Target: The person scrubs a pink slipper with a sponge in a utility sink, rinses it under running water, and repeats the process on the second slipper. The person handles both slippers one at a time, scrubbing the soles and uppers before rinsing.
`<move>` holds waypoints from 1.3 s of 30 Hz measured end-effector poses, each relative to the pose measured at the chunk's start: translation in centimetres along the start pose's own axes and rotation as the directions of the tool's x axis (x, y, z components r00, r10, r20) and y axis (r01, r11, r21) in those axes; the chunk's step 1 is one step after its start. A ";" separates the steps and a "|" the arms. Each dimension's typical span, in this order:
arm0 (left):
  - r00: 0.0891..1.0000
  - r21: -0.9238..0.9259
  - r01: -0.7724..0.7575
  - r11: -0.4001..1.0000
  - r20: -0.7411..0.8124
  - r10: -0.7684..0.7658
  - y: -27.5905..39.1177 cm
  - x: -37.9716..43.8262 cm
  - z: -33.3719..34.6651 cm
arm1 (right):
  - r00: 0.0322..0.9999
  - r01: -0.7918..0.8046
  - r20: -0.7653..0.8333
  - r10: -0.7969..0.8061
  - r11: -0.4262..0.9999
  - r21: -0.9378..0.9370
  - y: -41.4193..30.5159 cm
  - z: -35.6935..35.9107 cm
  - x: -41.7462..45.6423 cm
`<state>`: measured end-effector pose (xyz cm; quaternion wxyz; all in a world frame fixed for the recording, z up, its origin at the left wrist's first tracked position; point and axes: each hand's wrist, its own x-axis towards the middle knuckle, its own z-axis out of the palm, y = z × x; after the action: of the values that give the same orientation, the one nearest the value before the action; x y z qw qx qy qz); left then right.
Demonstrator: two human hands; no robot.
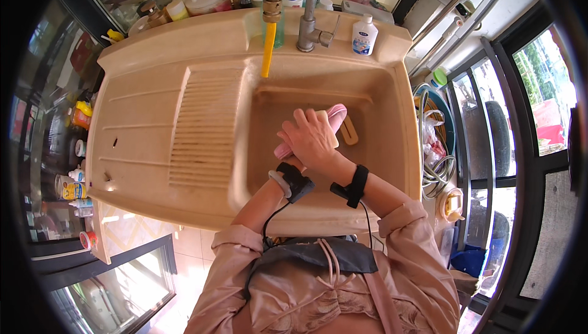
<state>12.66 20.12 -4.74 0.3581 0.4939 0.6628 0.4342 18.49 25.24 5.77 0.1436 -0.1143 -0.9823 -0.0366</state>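
Note:
Over the basin of the beige laundry sink (pixel 386 164), my right hand (pixel 314 139) lies across a pink slipper or shoe-like item (pixel 337 113) with striped edges. A pale yellow block, which looks like soap, shows under its palm side. My left hand (pixel 294 159) is mostly hidden beneath, at the lower left end of the pink item; it appears to support it from below. A cream slotted piece (pixel 350 131) rests on the basin floor just right of my hands.
A yellow hose (pixel 268 51) hangs from the tap above the basin. A white bottle (pixel 364 35) stands on the back ledge beside a metal faucet (pixel 314 33). The ribbed washboard (pixel 204 127) is on the left. A blue tub (pixel 451 127) with a coiled hose sits at the right.

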 end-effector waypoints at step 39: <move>0.996 -0.998 0.036 -0.055 0.041 -0.084 3.7 -0.3 -2.3 | 0.796 -0.398 -0.079 0.600 0.617 0.679 10.3 7.5 -2.2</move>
<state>11.96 19.82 -0.41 0.6123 0.0438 0.1682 0.7713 20.90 35.61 -1.58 0.3238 -0.3240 -0.8294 0.3197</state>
